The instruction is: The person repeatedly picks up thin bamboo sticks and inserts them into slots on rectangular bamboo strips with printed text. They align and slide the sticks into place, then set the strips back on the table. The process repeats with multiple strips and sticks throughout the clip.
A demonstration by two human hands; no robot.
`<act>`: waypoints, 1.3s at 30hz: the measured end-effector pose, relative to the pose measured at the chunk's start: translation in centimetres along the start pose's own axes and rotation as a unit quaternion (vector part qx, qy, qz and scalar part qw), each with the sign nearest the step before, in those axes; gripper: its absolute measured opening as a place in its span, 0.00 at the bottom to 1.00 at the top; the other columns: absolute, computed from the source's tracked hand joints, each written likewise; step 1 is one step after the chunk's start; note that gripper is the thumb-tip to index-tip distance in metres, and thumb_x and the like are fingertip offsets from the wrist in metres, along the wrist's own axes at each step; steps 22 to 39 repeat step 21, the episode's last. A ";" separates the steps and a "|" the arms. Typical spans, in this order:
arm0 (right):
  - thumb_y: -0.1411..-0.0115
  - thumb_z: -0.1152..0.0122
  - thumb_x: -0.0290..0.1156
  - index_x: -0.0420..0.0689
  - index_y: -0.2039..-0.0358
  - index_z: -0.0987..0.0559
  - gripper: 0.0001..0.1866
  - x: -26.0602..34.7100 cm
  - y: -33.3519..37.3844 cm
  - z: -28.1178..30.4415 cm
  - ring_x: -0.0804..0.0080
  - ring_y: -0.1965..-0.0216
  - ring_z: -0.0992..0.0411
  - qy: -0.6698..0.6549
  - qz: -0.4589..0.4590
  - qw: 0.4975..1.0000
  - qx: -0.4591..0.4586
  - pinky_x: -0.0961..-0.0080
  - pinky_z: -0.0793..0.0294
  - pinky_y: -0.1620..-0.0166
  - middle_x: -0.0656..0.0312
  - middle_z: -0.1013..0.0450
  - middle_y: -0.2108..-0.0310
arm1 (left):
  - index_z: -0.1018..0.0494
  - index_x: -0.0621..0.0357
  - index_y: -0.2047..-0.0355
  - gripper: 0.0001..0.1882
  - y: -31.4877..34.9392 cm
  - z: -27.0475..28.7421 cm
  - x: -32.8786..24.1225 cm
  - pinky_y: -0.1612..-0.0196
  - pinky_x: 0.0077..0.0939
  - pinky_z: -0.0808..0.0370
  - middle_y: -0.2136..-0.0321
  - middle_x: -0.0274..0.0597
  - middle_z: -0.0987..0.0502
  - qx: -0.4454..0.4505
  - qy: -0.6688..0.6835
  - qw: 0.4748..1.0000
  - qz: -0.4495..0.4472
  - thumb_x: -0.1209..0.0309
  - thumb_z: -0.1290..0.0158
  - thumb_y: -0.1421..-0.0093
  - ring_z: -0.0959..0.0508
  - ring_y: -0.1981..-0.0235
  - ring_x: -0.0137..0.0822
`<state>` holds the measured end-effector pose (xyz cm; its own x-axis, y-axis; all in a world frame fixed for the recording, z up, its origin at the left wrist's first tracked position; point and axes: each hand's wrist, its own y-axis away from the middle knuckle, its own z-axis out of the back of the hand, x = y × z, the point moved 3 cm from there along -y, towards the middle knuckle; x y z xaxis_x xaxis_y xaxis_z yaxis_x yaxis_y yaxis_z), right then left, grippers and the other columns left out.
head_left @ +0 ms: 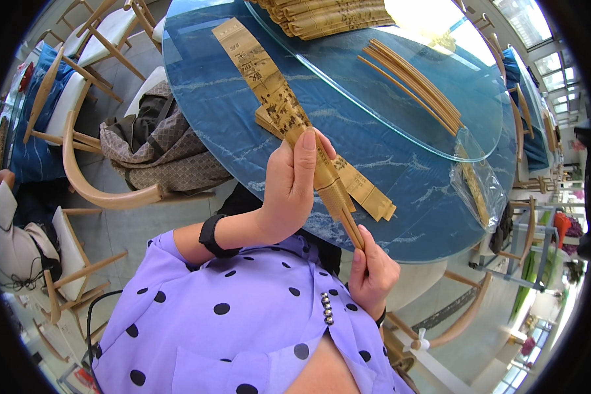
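Observation:
A long gold paper chopstick sleeve [266, 75] with dark print slants across the near part of the table. My left hand [292, 174] is closed round its middle, thumb on top. From the sleeve's lower end a pair of wooden chopsticks [352, 230] sticks out partway. The fingers of my right hand [372, 269] pinch those chopstick ends. Under the held sleeve, more gold sleeves [368, 190] lie on the blue tabletop, partly hidden by my left hand.
The round table [210, 85] has a raised glass turntable [335, 82]. On it lie a pile of gold sleeves [335, 20] and loose chopsticks [414, 85]. A clear plastic bag [482, 190] lies at the right edge. A patterned bag [171, 151] rests on a wooden chair [79, 167] at left.

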<state>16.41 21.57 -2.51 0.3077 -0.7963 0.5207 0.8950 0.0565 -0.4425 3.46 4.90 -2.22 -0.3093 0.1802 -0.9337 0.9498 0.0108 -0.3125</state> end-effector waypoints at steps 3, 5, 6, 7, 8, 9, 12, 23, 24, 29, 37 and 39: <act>0.36 0.38 0.26 0.36 0.46 0.20 0.18 0.1 -0.1 0.0 0.65 0.83 0.33 -0.007 -0.002 1.000 -0.002 0.69 0.35 0.78 0.59 0.30 0.80 | 0.28 0.60 0.65 0.25 0.0 0.2 -0.3 0.67 0.19 0.34 0.73 0.33 0.28 0.016 0.052 0.998 0.040 0.56 0.67 0.21 0.32 0.72 0.22; 0.36 0.38 0.26 0.36 0.46 0.20 0.18 0.1 -0.1 0.0 0.65 0.83 0.32 -0.011 0.000 1.000 -0.003 0.69 0.34 0.78 0.59 0.30 0.80 | 0.28 0.60 0.65 0.25 -0.8 0.5 -0.3 0.67 0.18 0.34 0.72 0.33 0.28 -0.017 0.096 0.995 0.021 0.56 0.68 0.21 0.32 0.72 0.22; 0.36 0.37 0.26 0.36 0.46 0.20 0.18 0.2 -0.1 0.1 0.65 0.83 0.32 -0.012 0.001 1.000 -0.002 0.69 0.34 0.78 0.58 0.30 0.80 | 0.28 0.60 0.65 0.25 -1.1 0.6 -0.3 0.67 0.18 0.34 0.72 0.33 0.28 -0.033 0.118 0.992 0.012 0.56 0.68 0.21 0.32 0.72 0.22; 0.36 0.37 0.26 0.36 0.46 0.20 0.18 0.2 -0.1 0.1 0.65 0.83 0.32 -0.013 0.002 1.000 -0.001 0.69 0.34 0.78 0.58 0.29 0.80 | 0.29 0.60 0.65 0.25 -1.2 0.9 -0.6 0.67 0.18 0.34 0.72 0.33 0.28 -0.020 0.085 0.996 0.006 0.56 0.68 0.21 0.32 0.72 0.21; 0.36 0.37 0.26 0.36 0.46 0.20 0.18 0.2 -0.1 0.1 0.65 0.83 0.32 -0.012 0.001 1.000 0.000 0.69 0.34 0.78 0.58 0.29 0.80 | 0.29 0.60 0.65 0.24 -1.2 0.9 -0.5 0.67 0.18 0.35 0.72 0.33 0.28 -0.018 0.077 0.997 0.001 0.56 0.68 0.21 0.32 0.72 0.21; 0.36 0.37 0.26 0.36 0.46 0.19 0.18 0.2 0.0 0.2 0.65 0.83 0.31 -0.012 0.001 1.000 0.000 0.70 0.34 0.78 0.58 0.29 0.80 | 0.29 0.60 0.64 0.24 -1.1 0.9 -0.2 0.67 0.18 0.35 0.72 0.32 0.28 -0.016 0.069 0.998 -0.003 0.57 0.68 0.21 0.32 0.72 0.21; 0.36 0.37 0.26 0.36 0.46 0.19 0.18 0.3 -0.1 0.1 0.64 0.83 0.32 -0.014 -0.001 1.000 0.001 0.70 0.33 0.78 0.58 0.29 0.80 | 0.29 0.60 0.65 0.24 -0.6 0.6 0.2 0.68 0.18 0.35 0.72 0.32 0.29 -0.014 0.051 0.999 -0.011 0.57 0.68 0.21 0.33 0.73 0.21; 0.33 0.37 0.35 0.36 0.42 0.23 0.22 -0.1 -0.2 0.0 0.64 0.79 0.29 -0.036 -0.037 0.998 0.025 0.69 0.31 0.76 0.56 0.27 0.77 | 0.31 0.58 0.64 0.25 -1.6 1.7 0.2 0.63 0.22 0.33 0.69 0.36 0.29 -0.028 0.064 0.997 0.009 0.52 0.66 0.22 0.32 0.70 0.26; 0.33 0.37 0.35 0.36 0.42 0.23 0.22 -0.1 -0.2 0.0 0.64 0.79 0.29 -0.036 -0.037 0.998 0.025 0.69 0.31 0.76 0.56 0.27 0.77 | 0.31 0.58 0.64 0.25 -1.6 1.7 0.2 0.63 0.22 0.33 0.69 0.36 0.29 -0.028 0.064 0.997 0.009 0.52 0.66 0.22 0.32 0.70 0.26; 0.33 0.37 0.35 0.36 0.42 0.23 0.22 -0.1 -0.2 0.0 0.64 0.79 0.29 -0.036 -0.037 0.998 0.025 0.69 0.31 0.76 0.56 0.27 0.77 | 0.31 0.58 0.64 0.25 -1.6 1.7 0.2 0.63 0.22 0.33 0.69 0.36 0.29 -0.028 0.064 0.997 0.009 0.52 0.66 0.22 0.32 0.70 0.26; 0.33 0.37 0.35 0.36 0.42 0.23 0.22 -0.1 -0.2 0.0 0.64 0.79 0.29 -0.036 -0.037 0.998 0.025 0.69 0.31 0.76 0.56 0.27 0.77 | 0.31 0.58 0.64 0.25 -1.6 1.7 0.2 0.63 0.22 0.33 0.69 0.36 0.29 -0.028 0.064 0.997 0.009 0.52 0.66 0.22 0.32 0.70 0.26; 0.33 0.37 0.35 0.36 0.42 0.23 0.22 -0.1 -0.2 0.0 0.64 0.79 0.29 -0.036 -0.037 0.998 0.025 0.69 0.31 0.76 0.56 0.27 0.77 | 0.31 0.58 0.64 0.25 -1.6 1.7 0.2 0.63 0.22 0.33 0.69 0.36 0.29 -0.028 0.064 0.997 0.009 0.52 0.66 0.22 0.32 0.70 0.26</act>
